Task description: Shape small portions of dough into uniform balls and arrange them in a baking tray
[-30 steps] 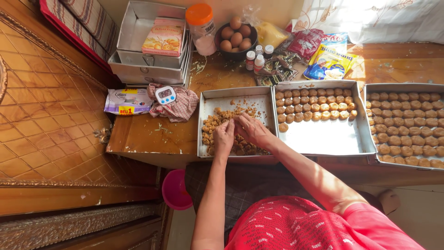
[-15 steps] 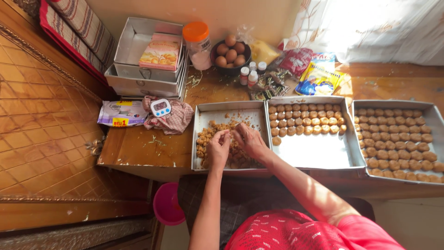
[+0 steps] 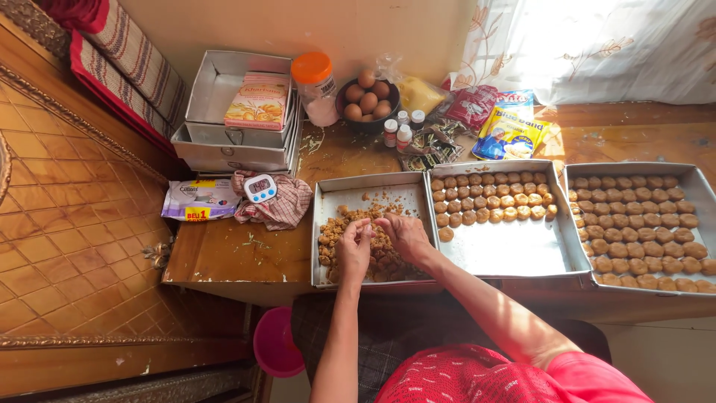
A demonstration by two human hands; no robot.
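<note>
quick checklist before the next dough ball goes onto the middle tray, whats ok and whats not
1. Dough left to work with: ok, brown dough crumbs lie heaped in the left tray.
2. Piece in hand: cannot tell, left hand and right hand meet over the crumbs, fingers curled and hiding what they pinch.
3. Free room on the middle tray: ok, its near half is bare metal.
4. Rows there: not ok, one dough ball sits alone below the three full rows.
5. Right tray: not ok for more, balls cover nearly all of it.
6. Timer: cannot tell, display too small to judge.
</note>
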